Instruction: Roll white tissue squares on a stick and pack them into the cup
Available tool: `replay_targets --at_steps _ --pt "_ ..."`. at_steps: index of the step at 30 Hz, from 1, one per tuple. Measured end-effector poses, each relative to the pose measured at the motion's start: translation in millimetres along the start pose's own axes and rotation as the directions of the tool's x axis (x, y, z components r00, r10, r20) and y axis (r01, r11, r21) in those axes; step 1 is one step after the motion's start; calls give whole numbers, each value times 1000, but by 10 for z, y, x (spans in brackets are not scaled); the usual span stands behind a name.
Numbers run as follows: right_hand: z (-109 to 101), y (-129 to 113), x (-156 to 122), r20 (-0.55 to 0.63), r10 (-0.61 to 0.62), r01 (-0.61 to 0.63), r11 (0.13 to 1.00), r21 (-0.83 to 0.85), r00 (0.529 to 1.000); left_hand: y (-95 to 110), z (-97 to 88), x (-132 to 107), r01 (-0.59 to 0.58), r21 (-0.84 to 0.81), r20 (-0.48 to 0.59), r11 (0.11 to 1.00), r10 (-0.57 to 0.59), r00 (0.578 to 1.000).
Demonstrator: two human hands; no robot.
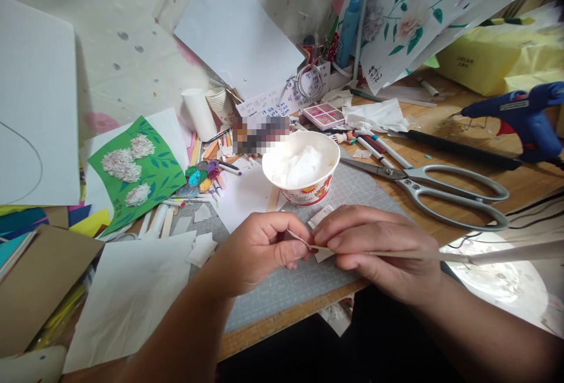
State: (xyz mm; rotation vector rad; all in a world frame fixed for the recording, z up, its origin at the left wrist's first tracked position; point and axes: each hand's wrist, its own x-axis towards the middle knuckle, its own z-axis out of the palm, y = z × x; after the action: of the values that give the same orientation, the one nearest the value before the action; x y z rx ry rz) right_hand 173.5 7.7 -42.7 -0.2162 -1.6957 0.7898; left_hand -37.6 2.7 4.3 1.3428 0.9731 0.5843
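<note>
My right hand is closed round a long thin pale stick, which runs out to the right and thickens into a whitish length there. At the stick's left tip, the thumb and fingers of my left hand pinch a small strip of pale paper. The fingertips of both hands nearly meet. Just beyond them stands a paper bowl with a red pattern, with white tissue inside. Below the hands lies a grey cutting mat with paper scraps on it.
Large scissors lie right of the bowl, with a blue glue gun behind. To the left are a green flower card, a white paper sheet and a paint palette. Paper cups stand at the back.
</note>
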Motion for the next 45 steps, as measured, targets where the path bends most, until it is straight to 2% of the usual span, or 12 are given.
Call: replay_targets --at_steps 5,17,22,25,27,28,31,32,33,35,37,45 --pt "-8 2 9 5 -19 19 999 -26 1000 27 17 -5 30 -1 -22 1000 -30 999" --pt "4 -48 12 -3 34 -34 997 -66 999 -15 2 -8 -30 -101 -13 994 29 999" --pt "8 -44 11 0 50 -49 996 -75 999 -4 14 3 -40 -46 -54 998 37 998" --pt "16 -36 13 -36 52 -54 996 -70 998 -20 14 21 -103 -6 -92 995 102 991" --pt "24 -31 12 -73 56 -63 994 -89 996 -51 10 23 -216 70 -193 974 226 955" --pt "28 -28 10 -91 57 -67 992 -107 994 -70 9 18 -285 133 -277 949 312 909" --pt "41 -20 5 -168 57 -83 984 -155 984 -111 21 -18 -417 327 -463 848 528 712" --pt "45 -19 4 -187 55 -86 983 -162 981 -111 36 -30 -424 364 -463 829 556 690" --pt "48 -20 4 -197 51 -85 983 -165 979 -103 56 -40 -415 389 -434 822 561 705" --pt "52 -26 7 -188 43 -76 982 -172 981 -69 109 -44 -347 435 -352 831 511 784" --pt "51 -35 12 -164 30 -62 980 -190 986 -31 163 -31 -285 471 -306 835 457 835" --pt "48 -35 30 -75 -22 -3 949 -317 997 -74 203 14 -200 407 -297 891 337 894"
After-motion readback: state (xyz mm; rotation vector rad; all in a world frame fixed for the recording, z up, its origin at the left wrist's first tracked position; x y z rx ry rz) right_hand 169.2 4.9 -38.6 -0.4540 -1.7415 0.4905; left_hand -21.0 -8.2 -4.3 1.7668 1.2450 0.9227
